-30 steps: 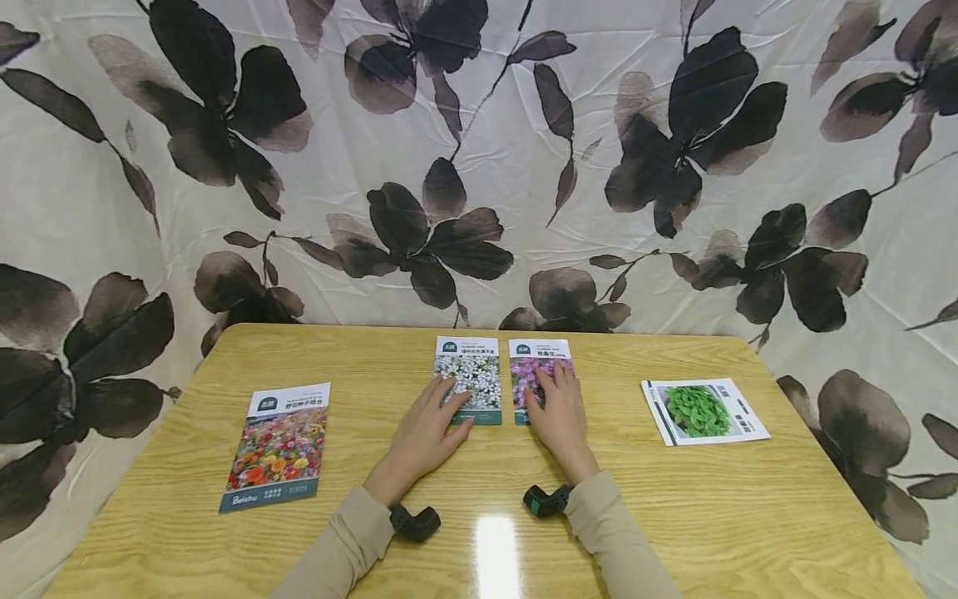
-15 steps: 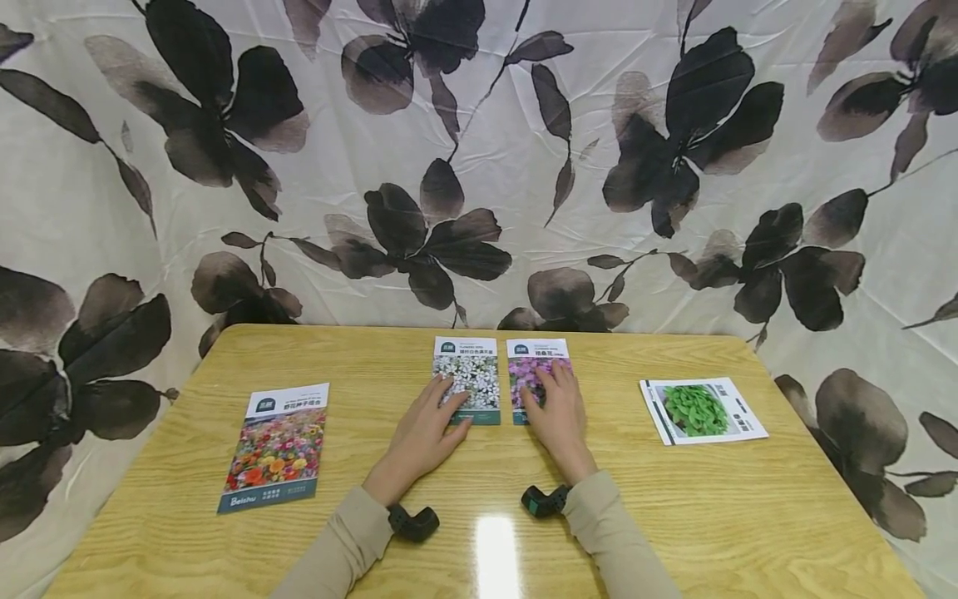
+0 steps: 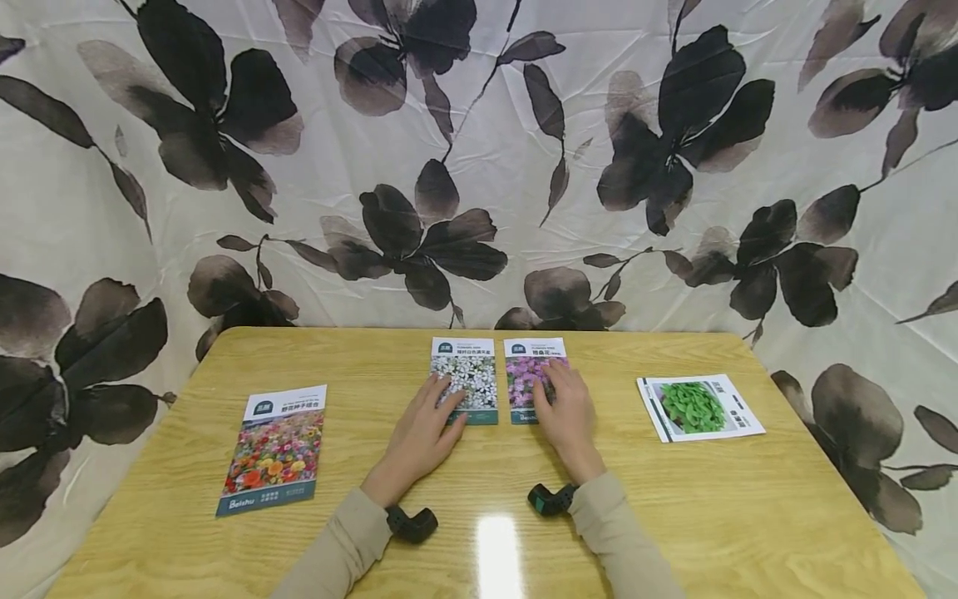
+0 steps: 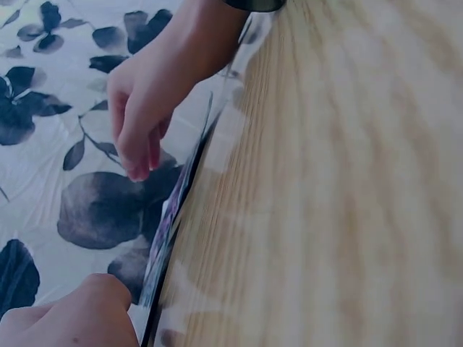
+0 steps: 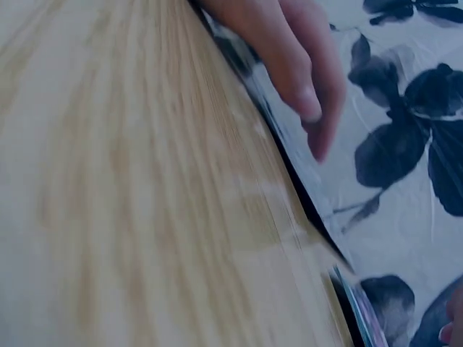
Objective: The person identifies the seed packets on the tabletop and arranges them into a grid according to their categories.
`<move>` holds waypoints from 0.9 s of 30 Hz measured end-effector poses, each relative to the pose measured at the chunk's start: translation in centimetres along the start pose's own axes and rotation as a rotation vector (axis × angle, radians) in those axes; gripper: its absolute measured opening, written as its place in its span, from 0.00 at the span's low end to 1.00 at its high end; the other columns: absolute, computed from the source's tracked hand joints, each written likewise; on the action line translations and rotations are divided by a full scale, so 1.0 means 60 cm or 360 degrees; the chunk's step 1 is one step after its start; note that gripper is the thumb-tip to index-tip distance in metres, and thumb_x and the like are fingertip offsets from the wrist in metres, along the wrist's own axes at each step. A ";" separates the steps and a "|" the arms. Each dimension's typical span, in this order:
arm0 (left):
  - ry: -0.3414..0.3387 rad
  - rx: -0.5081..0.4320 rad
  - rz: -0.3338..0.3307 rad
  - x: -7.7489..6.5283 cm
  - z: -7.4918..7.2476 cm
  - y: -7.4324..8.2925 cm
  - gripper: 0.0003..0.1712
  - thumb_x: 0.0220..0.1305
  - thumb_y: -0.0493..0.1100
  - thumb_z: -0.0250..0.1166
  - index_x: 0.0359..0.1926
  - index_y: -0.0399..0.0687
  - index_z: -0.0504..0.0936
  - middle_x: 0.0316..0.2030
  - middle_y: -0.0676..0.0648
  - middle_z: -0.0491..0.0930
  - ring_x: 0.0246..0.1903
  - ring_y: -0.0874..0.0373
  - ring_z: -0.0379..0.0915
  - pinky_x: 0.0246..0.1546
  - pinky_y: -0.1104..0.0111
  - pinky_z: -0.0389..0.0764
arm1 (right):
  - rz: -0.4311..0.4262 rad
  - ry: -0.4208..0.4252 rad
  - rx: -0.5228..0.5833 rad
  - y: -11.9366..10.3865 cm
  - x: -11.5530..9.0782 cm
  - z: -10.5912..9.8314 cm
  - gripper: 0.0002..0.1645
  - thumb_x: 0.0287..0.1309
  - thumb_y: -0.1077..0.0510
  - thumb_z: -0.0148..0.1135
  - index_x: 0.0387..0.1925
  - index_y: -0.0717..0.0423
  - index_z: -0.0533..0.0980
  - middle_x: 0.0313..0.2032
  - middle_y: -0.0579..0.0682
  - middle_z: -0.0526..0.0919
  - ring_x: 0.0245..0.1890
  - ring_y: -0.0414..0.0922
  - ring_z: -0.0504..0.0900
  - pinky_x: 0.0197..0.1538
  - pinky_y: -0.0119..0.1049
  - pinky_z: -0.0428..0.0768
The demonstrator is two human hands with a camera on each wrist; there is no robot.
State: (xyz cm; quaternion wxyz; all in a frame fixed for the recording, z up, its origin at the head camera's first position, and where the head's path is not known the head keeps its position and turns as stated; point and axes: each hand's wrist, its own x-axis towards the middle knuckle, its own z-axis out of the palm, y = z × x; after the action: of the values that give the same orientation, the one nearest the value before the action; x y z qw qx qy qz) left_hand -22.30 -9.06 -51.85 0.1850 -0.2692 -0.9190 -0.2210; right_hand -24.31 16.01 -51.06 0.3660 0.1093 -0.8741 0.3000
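My left hand (image 3: pixel 417 428) lies over the lower left of a seed packet with white flowers (image 3: pixel 476 378), fingers extended. Close beside that packet on the right is one with purple flowers (image 3: pixel 522 376). Over its lower right part is my right hand (image 3: pixel 572 412), fingers bent slightly downward. In the left wrist view the right hand (image 4: pixel 155 94) seems raised a little above the purple packet (image 4: pixel 168 217), gripping nothing. The right wrist view has the left hand (image 5: pixel 289 65) with fingers pointing down; its exact contact with the packet cannot be told.
A larger seed packet with mixed wildflowers (image 3: pixel 275 449) lies at the left of the wooden table (image 3: pixel 464 541). At the right lies a stack of white packets with a green leafy plant (image 3: pixel 696 408). Behind the table hangs a floral cloth (image 3: pixel 299 191).
My right hand has shifted slightly right, uncovering more of the purple packet's lower left. The left hand stays about where it was. The head view has turned slightly.
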 end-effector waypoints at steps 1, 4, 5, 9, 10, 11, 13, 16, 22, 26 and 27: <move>0.0023 0.0010 0.0020 -0.002 -0.001 0.000 0.21 0.72 0.49 0.59 0.60 0.45 0.79 0.65 0.33 0.69 0.69 0.35 0.57 0.68 0.46 0.62 | -0.0019 0.0031 0.0014 0.005 0.000 -0.004 0.16 0.57 0.62 0.66 0.45 0.67 0.83 0.49 0.64 0.84 0.52 0.60 0.81 0.60 0.55 0.75; 0.0071 0.0027 0.0089 -0.009 -0.003 -0.001 0.20 0.71 0.47 0.60 0.59 0.44 0.80 0.63 0.33 0.71 0.68 0.35 0.59 0.67 0.46 0.64 | -0.0061 0.0118 0.0035 0.023 -0.003 -0.019 0.15 0.56 0.64 0.66 0.45 0.66 0.84 0.47 0.61 0.85 0.49 0.58 0.83 0.54 0.54 0.79; 0.0082 0.0024 0.0109 -0.011 -0.005 -0.001 0.20 0.71 0.47 0.60 0.59 0.43 0.80 0.63 0.33 0.71 0.68 0.35 0.59 0.67 0.46 0.64 | -0.0077 0.0147 0.0037 0.030 -0.004 -0.025 0.14 0.55 0.65 0.66 0.44 0.65 0.84 0.46 0.61 0.86 0.48 0.58 0.84 0.52 0.54 0.80; 0.0147 0.0012 0.0166 -0.025 -0.011 -0.002 0.19 0.69 0.45 0.62 0.57 0.42 0.81 0.61 0.33 0.73 0.66 0.34 0.62 0.64 0.45 0.67 | -0.0126 0.0221 0.0032 0.057 -0.011 -0.049 0.13 0.56 0.65 0.64 0.43 0.63 0.85 0.42 0.58 0.87 0.44 0.57 0.84 0.48 0.53 0.81; 0.0164 0.0011 0.0179 -0.029 -0.013 -0.002 0.19 0.68 0.44 0.63 0.57 0.42 0.81 0.60 0.33 0.73 0.66 0.34 0.63 0.64 0.45 0.68 | -0.0144 0.0245 0.0029 0.064 -0.013 -0.055 0.12 0.55 0.66 0.64 0.42 0.63 0.85 0.41 0.58 0.87 0.43 0.57 0.84 0.47 0.53 0.81; 0.0178 0.0009 0.0193 -0.034 -0.016 -0.003 0.19 0.67 0.44 0.63 0.56 0.42 0.81 0.60 0.33 0.73 0.66 0.34 0.63 0.63 0.44 0.68 | -0.0159 0.0259 0.0040 0.070 -0.015 -0.062 0.11 0.55 0.66 0.64 0.41 0.64 0.85 0.41 0.59 0.87 0.42 0.58 0.84 0.46 0.53 0.81; 0.0202 0.0018 0.0216 -0.045 -0.021 -0.004 0.19 0.66 0.43 0.65 0.55 0.41 0.82 0.60 0.32 0.74 0.65 0.34 0.64 0.62 0.44 0.69 | -0.0190 0.0289 0.0059 0.082 -0.017 -0.073 0.11 0.55 0.68 0.64 0.40 0.64 0.85 0.40 0.59 0.87 0.40 0.58 0.84 0.46 0.52 0.81; 0.0219 0.0036 0.0250 -0.064 -0.033 -0.007 0.20 0.65 0.42 0.66 0.55 0.40 0.82 0.59 0.32 0.74 0.65 0.33 0.64 0.62 0.44 0.69 | -0.0230 0.0313 0.0072 0.099 -0.023 -0.092 0.11 0.54 0.70 0.63 0.40 0.66 0.85 0.39 0.60 0.87 0.39 0.59 0.85 0.46 0.52 0.80; 0.0259 0.0050 0.0278 -0.109 -0.063 -0.019 0.19 0.63 0.41 0.65 0.54 0.38 0.82 0.57 0.33 0.75 0.63 0.33 0.65 0.60 0.42 0.70 | -0.0256 0.0343 0.0064 0.136 -0.033 -0.137 0.11 0.55 0.71 0.63 0.41 0.67 0.85 0.38 0.62 0.87 0.38 0.61 0.84 0.45 0.51 0.79; 0.0340 0.0047 0.0246 -0.134 -0.087 -0.030 0.18 0.63 0.40 0.63 0.53 0.39 0.83 0.56 0.34 0.77 0.62 0.33 0.67 0.56 0.39 0.72 | -0.0213 0.0397 0.0026 0.161 -0.037 -0.167 0.11 0.55 0.71 0.62 0.40 0.67 0.85 0.37 0.63 0.86 0.38 0.62 0.84 0.44 0.50 0.77; 0.0352 0.0052 0.0229 -0.140 -0.093 -0.032 0.18 0.63 0.41 0.63 0.53 0.39 0.82 0.56 0.34 0.77 0.61 0.33 0.68 0.55 0.38 0.72 | -0.0179 0.0405 0.0008 0.166 -0.039 -0.175 0.11 0.55 0.71 0.62 0.40 0.67 0.85 0.37 0.63 0.86 0.38 0.62 0.84 0.44 0.51 0.77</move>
State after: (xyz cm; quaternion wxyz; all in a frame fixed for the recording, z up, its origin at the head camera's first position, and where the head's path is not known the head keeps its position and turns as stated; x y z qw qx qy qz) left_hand -15.55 -16.81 -51.64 0.3048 -0.3055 -0.8747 -0.2205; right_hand -20.74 30.21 -51.35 0.4899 0.1201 -0.8124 0.2926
